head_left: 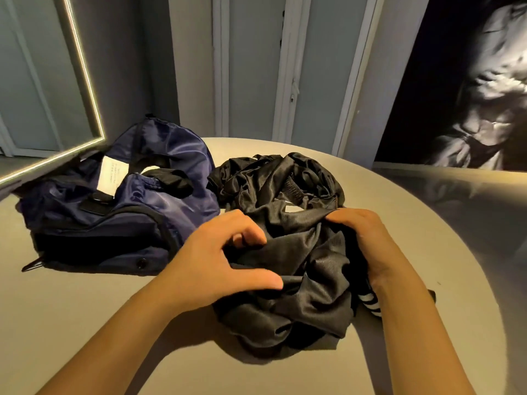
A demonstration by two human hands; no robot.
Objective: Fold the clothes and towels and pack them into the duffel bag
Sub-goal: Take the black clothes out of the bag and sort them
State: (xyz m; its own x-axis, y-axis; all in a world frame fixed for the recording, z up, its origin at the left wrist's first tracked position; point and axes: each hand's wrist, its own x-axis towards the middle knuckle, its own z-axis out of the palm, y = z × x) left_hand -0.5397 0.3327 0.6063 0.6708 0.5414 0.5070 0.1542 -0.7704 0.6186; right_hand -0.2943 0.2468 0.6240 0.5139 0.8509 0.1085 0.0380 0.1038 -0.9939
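Observation:
A crumpled heap of shiny black clothes (pixel 288 252) lies in the middle of the round table (pixel 85 315). White stripes show at its right edge, under my right wrist. My left hand (pixel 219 260) pinches a fold on the heap's left side, fingers curled and thumb along the cloth. My right hand (pixel 368 243) grips the heap's right side, its fingertips buried in the fabric. A navy duffel bag (pixel 119 212) with black trim and a white label lies open at the left, touching the far part of the heap.
A mirror with a lit edge (pixel 85 81) leans behind the bag at the left. White doors (pixel 285 67) stand behind the table. A dark picture panel (pixel 470 86) fills the right wall. Bare tabletop lies in front of the heap and to its right.

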